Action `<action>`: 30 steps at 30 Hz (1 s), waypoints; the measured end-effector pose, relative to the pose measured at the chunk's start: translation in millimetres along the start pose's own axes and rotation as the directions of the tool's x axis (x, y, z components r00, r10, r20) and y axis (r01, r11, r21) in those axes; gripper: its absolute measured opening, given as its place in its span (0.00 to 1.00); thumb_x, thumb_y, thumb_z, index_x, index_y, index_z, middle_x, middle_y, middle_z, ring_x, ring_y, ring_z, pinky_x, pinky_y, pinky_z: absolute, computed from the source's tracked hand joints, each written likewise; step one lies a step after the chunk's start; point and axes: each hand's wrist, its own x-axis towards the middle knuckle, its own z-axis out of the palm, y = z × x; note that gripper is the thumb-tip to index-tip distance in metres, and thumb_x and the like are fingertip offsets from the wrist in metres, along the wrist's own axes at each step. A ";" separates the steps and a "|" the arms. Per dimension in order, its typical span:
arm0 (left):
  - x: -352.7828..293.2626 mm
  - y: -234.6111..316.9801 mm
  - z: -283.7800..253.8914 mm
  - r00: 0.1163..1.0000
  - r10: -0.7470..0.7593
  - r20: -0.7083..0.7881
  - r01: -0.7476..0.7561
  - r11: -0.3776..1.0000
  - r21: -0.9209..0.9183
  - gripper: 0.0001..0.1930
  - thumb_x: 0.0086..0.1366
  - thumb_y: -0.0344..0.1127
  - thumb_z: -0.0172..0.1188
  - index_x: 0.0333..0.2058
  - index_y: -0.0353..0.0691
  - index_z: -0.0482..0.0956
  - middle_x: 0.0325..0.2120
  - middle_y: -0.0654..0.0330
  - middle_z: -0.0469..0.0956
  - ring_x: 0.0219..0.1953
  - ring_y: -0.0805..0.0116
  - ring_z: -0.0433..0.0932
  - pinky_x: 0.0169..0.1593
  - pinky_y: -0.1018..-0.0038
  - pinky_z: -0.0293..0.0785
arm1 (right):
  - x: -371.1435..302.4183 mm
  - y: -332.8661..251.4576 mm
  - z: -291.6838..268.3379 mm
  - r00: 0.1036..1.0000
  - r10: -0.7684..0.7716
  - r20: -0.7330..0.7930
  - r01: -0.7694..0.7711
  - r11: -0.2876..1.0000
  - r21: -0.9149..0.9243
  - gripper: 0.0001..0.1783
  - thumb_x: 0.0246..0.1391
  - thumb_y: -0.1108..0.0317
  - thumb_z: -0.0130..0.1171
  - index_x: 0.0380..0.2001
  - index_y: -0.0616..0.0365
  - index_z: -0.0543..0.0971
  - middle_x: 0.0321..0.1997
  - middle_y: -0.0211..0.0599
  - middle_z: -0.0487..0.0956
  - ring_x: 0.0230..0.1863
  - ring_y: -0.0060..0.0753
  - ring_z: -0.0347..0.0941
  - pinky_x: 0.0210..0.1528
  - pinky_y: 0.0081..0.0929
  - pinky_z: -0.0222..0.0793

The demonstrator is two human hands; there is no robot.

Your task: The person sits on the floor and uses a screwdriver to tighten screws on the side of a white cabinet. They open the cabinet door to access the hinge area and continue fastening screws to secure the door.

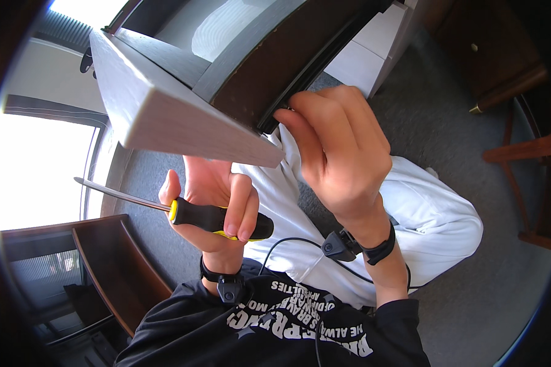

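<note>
My left hand grips a screwdriver with a black and yellow handle; its metal shaft points left toward the window. My right hand is raised with fingers curled, its fingertips touching the dark underside edge of a wooden furniture piece that I look up at. The light grey board corner of that piece juts toward me, just above my left hand. Both wrists wear black bands with small devices. My white trousers lie below the hands.
A bright window is at the left. A dark wooden panel leans at the lower left. Grey carpet covers the floor, with wooden chair legs at the right and white drawer fronts up top.
</note>
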 end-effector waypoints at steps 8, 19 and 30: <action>4.5 -2.9 5.4 1.000 -0.002 -0.005 0.002 0.999 -0.050 0.31 0.72 0.52 0.45 0.64 0.36 0.60 0.61 0.36 0.69 0.11 0.72 0.70 0.12 0.83 0.71 | 3.9 0.9 -6.3 0.999 0.039 0.036 -0.043 0.995 0.094 0.13 0.42 0.88 0.66 0.32 0.64 0.79 0.29 0.39 0.78 0.27 0.37 0.74 0.27 0.26 0.70; 5.5 -2.0 8.1 1.000 -0.015 -0.022 0.016 1.000 0.010 0.29 0.72 0.51 0.43 0.64 0.38 0.60 0.61 0.39 0.69 0.10 0.73 0.68 0.12 0.83 0.69 | 6.4 -3.1 -3.1 0.995 0.002 0.100 0.008 0.995 -0.095 0.12 0.38 0.86 0.64 0.28 0.64 0.76 0.25 0.40 0.71 0.24 0.43 0.66 0.25 0.32 0.62; 7.1 -1.2 6.2 1.000 -0.016 -0.009 0.016 1.000 0.005 0.29 0.72 0.51 0.44 0.64 0.38 0.60 0.62 0.39 0.69 0.10 0.72 0.68 0.12 0.83 0.70 | 6.5 7.2 -3.1 0.994 -0.101 0.051 0.102 0.995 -0.013 0.16 0.36 0.86 0.66 0.34 0.64 0.78 0.28 0.39 0.75 0.26 0.40 0.68 0.28 0.31 0.66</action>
